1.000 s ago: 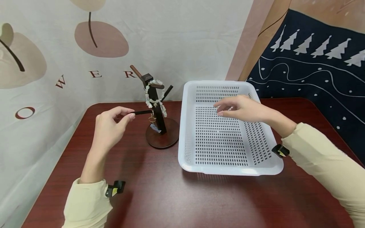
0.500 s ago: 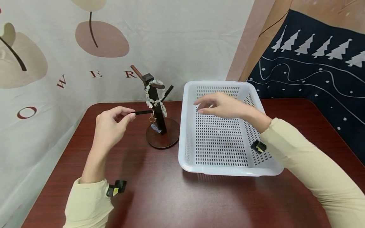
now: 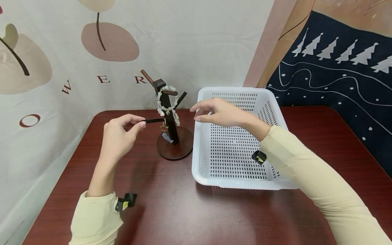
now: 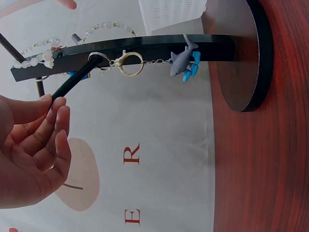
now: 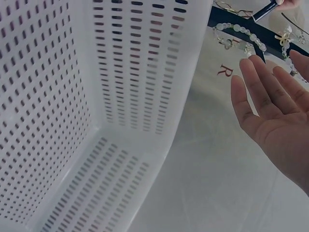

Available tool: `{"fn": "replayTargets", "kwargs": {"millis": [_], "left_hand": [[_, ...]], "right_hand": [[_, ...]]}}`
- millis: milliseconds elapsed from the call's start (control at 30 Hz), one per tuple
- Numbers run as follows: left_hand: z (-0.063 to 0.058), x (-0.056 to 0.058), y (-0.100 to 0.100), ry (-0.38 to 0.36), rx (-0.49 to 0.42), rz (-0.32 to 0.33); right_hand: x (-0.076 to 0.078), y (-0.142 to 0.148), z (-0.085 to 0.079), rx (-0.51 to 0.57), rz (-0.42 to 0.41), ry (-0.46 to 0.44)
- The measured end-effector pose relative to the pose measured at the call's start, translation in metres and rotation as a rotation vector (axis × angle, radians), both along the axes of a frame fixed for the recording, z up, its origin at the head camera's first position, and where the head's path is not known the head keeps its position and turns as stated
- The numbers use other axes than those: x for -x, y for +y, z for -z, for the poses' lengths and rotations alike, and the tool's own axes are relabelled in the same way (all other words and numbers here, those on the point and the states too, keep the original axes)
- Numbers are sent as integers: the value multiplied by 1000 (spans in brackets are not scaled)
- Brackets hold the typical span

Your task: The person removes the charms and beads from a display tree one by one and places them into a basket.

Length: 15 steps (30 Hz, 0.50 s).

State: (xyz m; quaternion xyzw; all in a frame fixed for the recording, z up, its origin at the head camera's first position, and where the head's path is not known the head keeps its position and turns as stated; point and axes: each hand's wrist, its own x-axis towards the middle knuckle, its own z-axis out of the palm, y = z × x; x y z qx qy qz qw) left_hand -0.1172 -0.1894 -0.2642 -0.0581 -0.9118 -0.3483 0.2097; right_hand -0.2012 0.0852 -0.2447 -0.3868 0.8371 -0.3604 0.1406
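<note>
My left hand pinches the end of a dark peg on a jewelry stand. From that peg hangs a keychain with a grey shark charm and blue bits, its gold ring near the post. A pale beaded bracelet hangs from a higher peg; more beads show behind the post in the left wrist view. To the right of the stand, my right hand hovers over the basket's left side, fingers loosely bent and holding nothing, apart from the bracelets.
A white perforated plastic basket sits right of the stand on the reddish-brown table. A printed cloth hangs behind the table, with a dark blue tree-patterned cloth at the right.
My right hand has moved left across the basket toward the stand. The left hand stays on the peg, and the stand has not moved.
</note>
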Motion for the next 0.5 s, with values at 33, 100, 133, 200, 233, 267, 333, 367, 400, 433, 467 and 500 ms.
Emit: {"fn": "replayTargets", "kwargs": {"millis": [33,100,133,200,233,267,333,367,400,433,467,500], "left_hand": [[0,0,0,-1,0,0],[0,0,0,0,2,-1],[0,0,0,1,2,-1],[0,0,-1,4,2,-1],[0,0,0,5,1,0],[0,0,0,5,0,1],[0,0,0,4,-1,3],[0,0,0,2,-1,4],[0,0,0,1,-1,4],[0,0,0,0,0,3],[0,0,0,-1,0,2],[0,0,1,-3,0,1]], "right_hand": [[0,-2,0,7,1,-2],[0,-6,1,25,2,-6],[1,-7,1,37,2,-9],[1,-11,1,55,3,-18],[1,-12,1,61,6,-25],[2,-14,0,64,11,-29],[2,-16,0,70,22,-43],[3,-18,-1,70,31,-50],[3,-19,-1,75,38,-60],[4,-20,-2,87,43,-68],[5,-21,-2,95,51,-72],[6,-23,-3,107,58,-81]]}}
